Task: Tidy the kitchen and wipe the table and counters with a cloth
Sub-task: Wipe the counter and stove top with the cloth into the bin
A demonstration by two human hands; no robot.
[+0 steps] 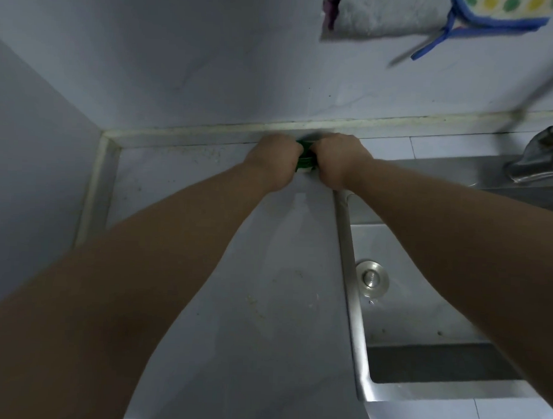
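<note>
Arms (115,297); L hand (274,159), R hand (337,158) grip prob. cloth (303,162).

Just beyond the fingers (282,140) a grimy whitish sealing strip (190,131) runs along the foot of a pale blue-grey wall (196,56), meeting a side wall (29,156) at a corner to their left. Right of them sits a steel sink (356,306) with a round drain (372,278) and tap (540,156); a white towel (379,15) hangs above, dimly lit.

You are looking at a steel sink (355,306) sitting at four o'clock, its round drain (372,278) lying near its left rim. A faucet (534,162) is standing at two o'clock. A white towel (379,18) and a blue-edged potholder (495,13) are hanging at one o'clock.
</note>
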